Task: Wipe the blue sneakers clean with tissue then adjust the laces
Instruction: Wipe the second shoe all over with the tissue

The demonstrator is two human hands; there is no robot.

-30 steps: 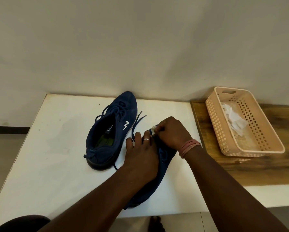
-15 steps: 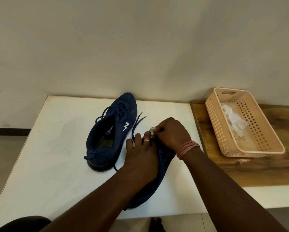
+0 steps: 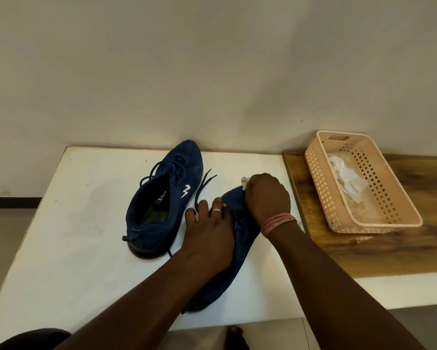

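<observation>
Fingers [image 3: 204, 210] of the left hand [image 3: 210, 238] lie flat, pressing the near blue sneaker [image 3: 227, 269] onto the white table [image 3: 60, 248].
The right hand [image 3: 266, 198] curls round a tissue [image 3: 245, 181] at that sneaker's far toe; the second sneaker [image 3: 161, 198] stands left, laces [image 3: 203, 184] loose. A tissue-holding basket [image 3: 321, 198] sits right.

My left hand [image 3: 210, 238] rests on the near sneaker [image 3: 227, 263]; my right hand [image 3: 266, 198] sits at its toe. The other sneaker [image 3: 167, 198] lies left of it, the basket [image 3: 321, 188] with tissues [image 3: 349, 178] to its right.
</observation>
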